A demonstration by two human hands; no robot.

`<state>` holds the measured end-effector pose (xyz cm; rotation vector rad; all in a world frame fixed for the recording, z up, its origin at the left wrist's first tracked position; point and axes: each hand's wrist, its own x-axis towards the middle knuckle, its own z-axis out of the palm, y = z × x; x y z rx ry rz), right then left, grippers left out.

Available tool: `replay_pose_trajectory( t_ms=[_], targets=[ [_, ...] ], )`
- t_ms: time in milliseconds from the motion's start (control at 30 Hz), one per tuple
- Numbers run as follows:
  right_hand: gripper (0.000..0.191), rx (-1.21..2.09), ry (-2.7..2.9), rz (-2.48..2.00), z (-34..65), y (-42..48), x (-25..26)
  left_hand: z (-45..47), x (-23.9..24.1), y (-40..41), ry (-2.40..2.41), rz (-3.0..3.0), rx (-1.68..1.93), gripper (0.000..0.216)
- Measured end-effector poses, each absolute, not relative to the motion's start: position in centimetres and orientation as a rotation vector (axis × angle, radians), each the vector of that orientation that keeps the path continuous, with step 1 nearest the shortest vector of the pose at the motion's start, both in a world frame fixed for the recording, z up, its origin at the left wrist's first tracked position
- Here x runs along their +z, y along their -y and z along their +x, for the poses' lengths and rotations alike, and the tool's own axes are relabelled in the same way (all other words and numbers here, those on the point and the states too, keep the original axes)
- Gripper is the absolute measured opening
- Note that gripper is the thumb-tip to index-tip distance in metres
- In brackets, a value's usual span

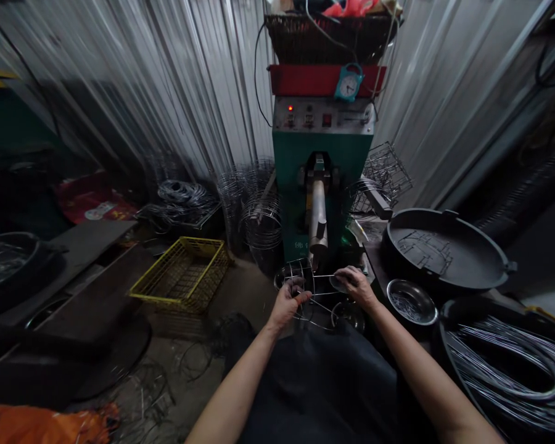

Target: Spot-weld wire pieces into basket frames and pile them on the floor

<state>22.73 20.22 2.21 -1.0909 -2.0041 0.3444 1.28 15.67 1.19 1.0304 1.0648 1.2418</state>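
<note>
My left hand (287, 303) is closed around a round metal wire frame (300, 271), its thumb and fingers gripping the curved wires. Across from it, my right hand (355, 285) pinches the end of a straight wire (324, 276) that runs over to the frame. Whether that wire is joined to the frame I cannot tell. Both hands are just below the electrode arm (318, 213) of a green spot welder (289, 179). Under the hands, a metal bowl (349, 316) is partly covered by the wires and my arm.
A yellow wire basket (180, 299) stands left on the floor. Stacked wire rings (262, 222) lean beside the welder. At right are a black round tray (444, 246), a steel bowl of small pieces (411, 302) and a tub of long wires (513, 370).
</note>
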Motion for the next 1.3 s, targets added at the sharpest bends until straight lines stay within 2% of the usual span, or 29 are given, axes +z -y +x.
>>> replay_pose_trajectory(
  t_ms=[700, 867, 967, 1033, 1167, 1300],
  targets=[
    [0.015, 0.502, 1.956, -1.06, 23.0, -22.1, 1.8, 1.2, 1.6, -17.5, -0.932, 0.935, 1.217, 0.038],
    [0.013, 0.365, 1.996, -1.13, 23.1, -21.4, 2.8, 1.2, 1.4, -17.5, -0.947, 0.93, 1.218, 0.041],
    [0.024, 0.179, 1.98, -1.268, 21.6, -18.6, 3.6, 1.3, 1.3, -17.6, -0.981, 0.958, 1.228, 0.04],
    [0.031, 0.268, 2.014, -1.278, 19.9, -16.3, 3.5, 1.4, 1.3, -17.6, -0.991, 0.965, 1.225, 0.042],
    [0.016, 0.521, 2.038, -1.199, 17.8, -14.2, 2.2, 1.3, 1.8, -17.2, -0.977, 0.963, 1.197, 0.046],
    [0.013, 0.332, 1.948, -1.237, 20.0, -15.4, 2.0, 1.0, 2.4, -16.9, -0.989, 0.987, 1.156, 0.045]
  ],
)
